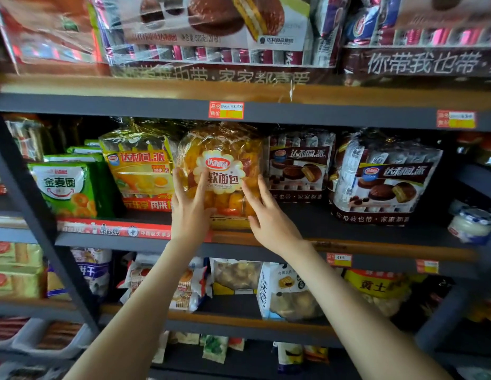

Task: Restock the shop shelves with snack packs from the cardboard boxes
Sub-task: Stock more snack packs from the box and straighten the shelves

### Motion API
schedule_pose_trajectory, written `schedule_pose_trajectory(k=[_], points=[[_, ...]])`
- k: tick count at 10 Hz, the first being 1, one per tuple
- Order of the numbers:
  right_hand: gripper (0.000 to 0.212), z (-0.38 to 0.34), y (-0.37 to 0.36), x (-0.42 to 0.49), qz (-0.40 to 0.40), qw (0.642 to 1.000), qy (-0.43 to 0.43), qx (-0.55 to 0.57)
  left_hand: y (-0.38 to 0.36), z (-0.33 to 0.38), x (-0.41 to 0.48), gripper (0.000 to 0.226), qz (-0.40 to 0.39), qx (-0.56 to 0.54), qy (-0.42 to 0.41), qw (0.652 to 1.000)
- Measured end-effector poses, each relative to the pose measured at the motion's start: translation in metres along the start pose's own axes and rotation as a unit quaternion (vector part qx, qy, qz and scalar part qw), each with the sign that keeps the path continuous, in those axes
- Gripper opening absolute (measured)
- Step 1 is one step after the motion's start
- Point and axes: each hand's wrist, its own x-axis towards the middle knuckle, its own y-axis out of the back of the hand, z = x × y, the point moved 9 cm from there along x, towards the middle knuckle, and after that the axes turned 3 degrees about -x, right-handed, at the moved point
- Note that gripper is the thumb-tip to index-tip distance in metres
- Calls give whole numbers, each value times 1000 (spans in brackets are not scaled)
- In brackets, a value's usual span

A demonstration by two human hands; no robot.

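An orange bag of soft bread [221,149] stands upright at the front of the middle shelf [348,231], between a yellow pie pack [140,171] and a brown chocolate pie pack [300,167]. My left hand [190,207] lies flat against the bag's lower left front, fingers straight and pointing up. My right hand [269,212] presses its lower right front, fingers extended. No cardboard box is in view.
Green ring-snack bags [66,187] stand at the left, another chocolate pie pack [384,182] at the right. Large pie packs [211,28] fill the top shelf. Lower shelves hold biscuit and cake bags [285,292]. A dark diagonal frame bar [41,223] crosses the left side.
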Motion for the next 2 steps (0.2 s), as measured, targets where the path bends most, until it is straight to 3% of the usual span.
schedule_pose_trajectory(k=[2], points=[[60, 6, 14, -25, 45, 999, -16, 1, 6, 35, -31, 64, 38, 31, 6, 999]])
